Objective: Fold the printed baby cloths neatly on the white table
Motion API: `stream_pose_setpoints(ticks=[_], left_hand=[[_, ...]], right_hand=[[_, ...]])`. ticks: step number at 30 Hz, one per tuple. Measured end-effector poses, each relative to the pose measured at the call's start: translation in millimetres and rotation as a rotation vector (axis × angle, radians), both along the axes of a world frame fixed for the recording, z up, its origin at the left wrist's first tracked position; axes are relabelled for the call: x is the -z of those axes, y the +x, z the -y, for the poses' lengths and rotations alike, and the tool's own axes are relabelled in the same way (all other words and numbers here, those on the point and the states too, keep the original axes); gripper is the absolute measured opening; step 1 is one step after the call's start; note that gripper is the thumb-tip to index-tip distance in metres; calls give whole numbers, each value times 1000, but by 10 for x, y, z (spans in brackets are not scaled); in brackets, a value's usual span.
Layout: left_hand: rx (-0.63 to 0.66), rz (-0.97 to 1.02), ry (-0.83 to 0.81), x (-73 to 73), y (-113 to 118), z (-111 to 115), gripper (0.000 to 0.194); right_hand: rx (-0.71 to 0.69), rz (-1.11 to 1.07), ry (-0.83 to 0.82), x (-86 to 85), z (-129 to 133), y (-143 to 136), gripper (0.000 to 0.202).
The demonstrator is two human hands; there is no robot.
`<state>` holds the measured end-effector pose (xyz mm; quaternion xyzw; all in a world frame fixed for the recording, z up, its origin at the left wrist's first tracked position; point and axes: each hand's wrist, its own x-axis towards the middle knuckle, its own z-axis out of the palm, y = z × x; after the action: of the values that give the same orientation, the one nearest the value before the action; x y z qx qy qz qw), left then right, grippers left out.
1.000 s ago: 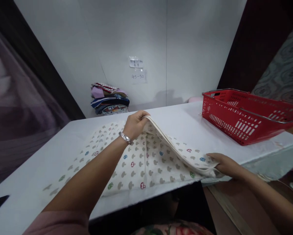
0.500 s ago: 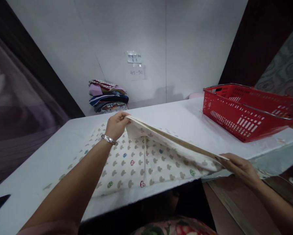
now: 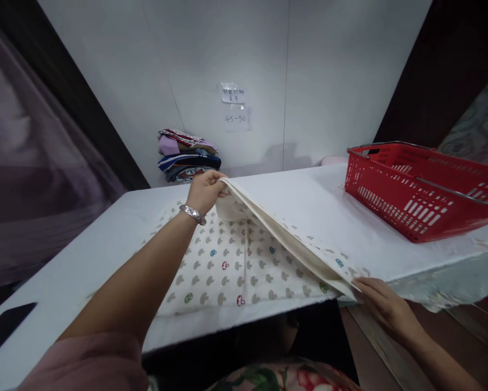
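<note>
A cream cloth (image 3: 235, 271) printed with small mushrooms, mostly grey-beige with a few red, blue and green ones, lies on the white table. Its far right edge is raised in a long slanting fold. My left hand (image 3: 206, 191), with a silver bracelet at the wrist, pinches the far upper corner of that edge above the table. Down at the front right, my right hand (image 3: 380, 298) grips the edge's other end near the table's border. Between my hands the edge is stretched, with its layers slightly parted.
A red plastic basket (image 3: 423, 201) stands on the white table (image 3: 309, 187) at the right. Folded clothes (image 3: 189, 157) are stacked by the back wall under paper labels (image 3: 236, 118). A dark flat object (image 3: 7, 326) lies at the left edge.
My left hand has lifted its corner slightly. My right hand has moved down and a little left with its end, and more printed outer side shows beyond the fold. The view has shifted slightly.
</note>
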<state>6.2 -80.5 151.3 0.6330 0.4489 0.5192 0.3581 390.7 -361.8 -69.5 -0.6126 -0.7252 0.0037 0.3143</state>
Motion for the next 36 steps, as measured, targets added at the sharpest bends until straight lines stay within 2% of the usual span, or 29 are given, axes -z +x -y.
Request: stream_pose_setpoints(ticks=[3, 6, 11, 14, 18, 20, 22, 23, 24, 27, 30, 33, 35, 36], left_hand=[[-16, -16, -31, 12, 19, -50, 7], [-19, -13, -31, 14, 32, -89, 6], [-15, -25, -18, -22, 46, -143, 4], [-16, -41, -24, -41, 53, -181, 4], [-19, -79, -39, -60, 73, -242, 5], [-23, -109, -38, -76, 91, -278, 5], [-37, -139, -33, -98, 111, -318, 6], [-47, -152, -30, -111, 122, -338, 6], [-57, -164, -28, -125, 135, -357, 6], [-69, -204, -16, -168, 196, -394, 6], [-45, -282, 46, -214, 314, -351, 5], [4, -353, 133, -264, 472, -206, 3], [49, -422, 206, -301, 568, -75, 5], [67, -462, 241, -322, 608, -8, 7]], right_hand=[[49, 26, 17, 30, 65, -10, 55], [29, 45, -21, -6, 90, -83, 60], [41, 102, -29, -47, 8, -270, 82], [60, 141, -37, 45, -33, -306, 79], [34, 152, 21, 211, -51, -223, 80], [-1, 103, 59, 209, -77, -154, 74], [-12, -7, 81, 108, -128, -62, 60], [29, -82, 86, 22, -165, 1, 50], [109, -164, 88, -79, -208, 78, 40], [462, -381, 86, -388, -389, 404, 16], [606, -470, 107, -548, -656, 802, 17], [598, -376, 61, -564, -976, 1064, 13], [537, -229, 42, -585, -1182, 1028, 12], [488, -160, 59, -610, -1274, 928, 19]])
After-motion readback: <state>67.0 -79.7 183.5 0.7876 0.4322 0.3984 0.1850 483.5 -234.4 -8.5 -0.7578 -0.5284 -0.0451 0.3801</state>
